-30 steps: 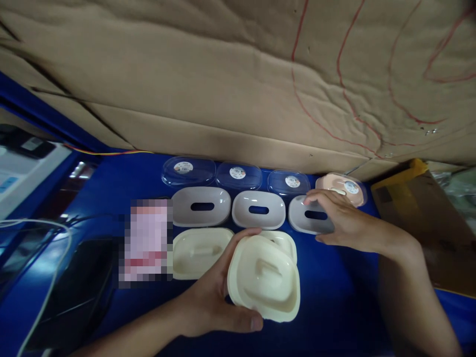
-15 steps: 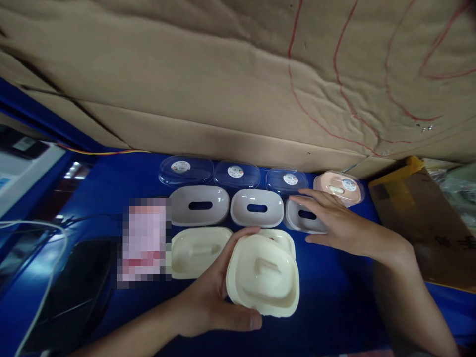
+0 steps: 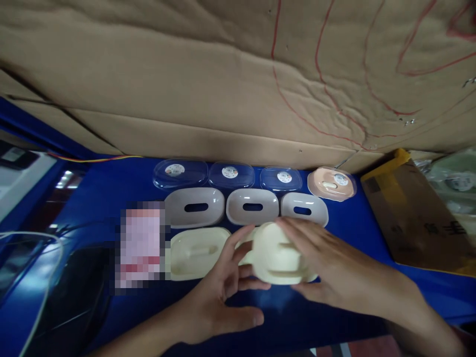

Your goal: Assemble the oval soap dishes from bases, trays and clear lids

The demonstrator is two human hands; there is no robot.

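My right hand [image 3: 323, 255] grips a cream plastic tray [image 3: 277, 255] with a raised bar in its middle, fingers over the far side and thumb below. The tray is a little blurred. My left hand [image 3: 226, 292] is spread just left of it, thumb and fingers apart; whether a fingertip touches the tray I cannot tell. Another cream oval tray [image 3: 199, 253] lies left of my hands, and part of a further cream piece shows behind my left fingers. Beyond stand grey oval bases with slots: left [image 3: 195, 220], middle [image 3: 253, 220] and right [image 3: 308, 220].
Along the back lie three clear lids [image 3: 180, 181] with round stickers and a peach covered dish [image 3: 327, 188]. A cardboard box [image 3: 412, 223] stands at right. At left are a pixelated pink item [image 3: 141, 238], a dark object [image 3: 74, 292] and a white cable [image 3: 48, 292].
The cream tray has passed from my left hand to my right and sits slightly farther right. My right hand came in from over the grey base; my left hand has opened.
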